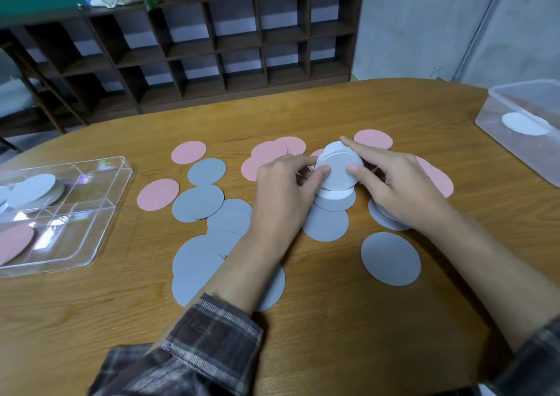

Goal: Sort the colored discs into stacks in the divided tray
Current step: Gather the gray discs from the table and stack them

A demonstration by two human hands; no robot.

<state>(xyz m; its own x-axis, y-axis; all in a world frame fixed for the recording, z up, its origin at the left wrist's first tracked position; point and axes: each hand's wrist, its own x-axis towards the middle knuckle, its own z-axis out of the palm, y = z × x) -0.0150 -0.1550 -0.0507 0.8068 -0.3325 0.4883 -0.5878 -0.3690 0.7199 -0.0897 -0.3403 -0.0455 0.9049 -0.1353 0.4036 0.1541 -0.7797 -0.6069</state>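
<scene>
Wooden worktop (303, 350). Your left hand (285, 192) and right hand (391, 183) pinch the grey disc stack (338, 171) from either side; your left forearm partly hides loose grey discs (194, 262).

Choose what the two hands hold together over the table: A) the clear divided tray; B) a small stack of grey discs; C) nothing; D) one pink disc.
B: the fingers of the left hand and the right hand pinch the stack of grey discs at its edges; the divided tray stands untouched at the left.
</scene>
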